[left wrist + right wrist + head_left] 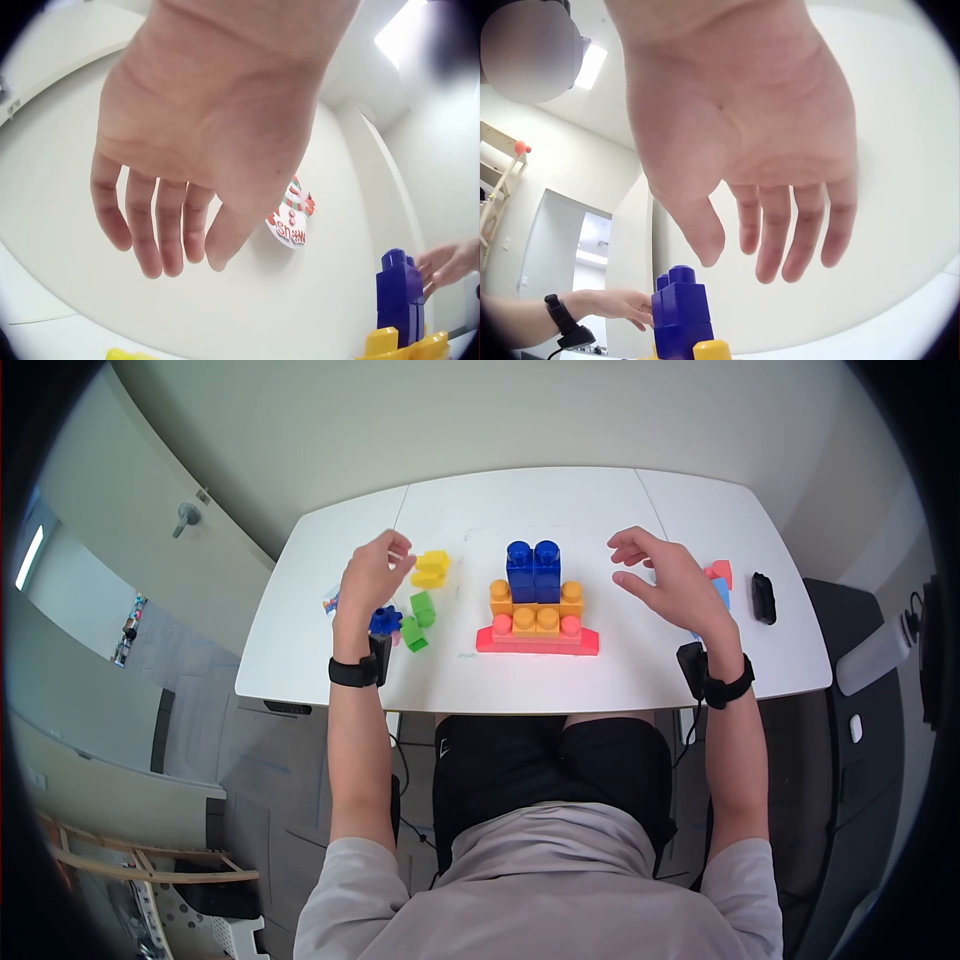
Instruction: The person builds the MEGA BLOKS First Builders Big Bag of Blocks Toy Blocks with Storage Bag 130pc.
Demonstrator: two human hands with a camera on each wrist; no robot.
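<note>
A stack of toy building blocks stands in the middle of the white table [590,500]. Its base is a long red block [537,644] with sloped ends, orange-yellow blocks [535,622] sit above it, and dark blue blocks [533,575] form the top. To the left of the stack, my left hand [374,580] hovers with relaxed fingers, near two yellow blocks [430,569]. My right hand [676,585] is held up on the other side, fingers loosely bent and thumb apart. Neither palm holds anything, as the left wrist and right wrist views show.
Green blocks [422,609] and a dark blue gear-shaped piece [386,620] lie by the left forearm. Partly behind the right hand are a light blue block [721,592] and a red one [722,569]. A black case [763,598] lies near the right edge; a white bottle [873,660] is beyond it.
</note>
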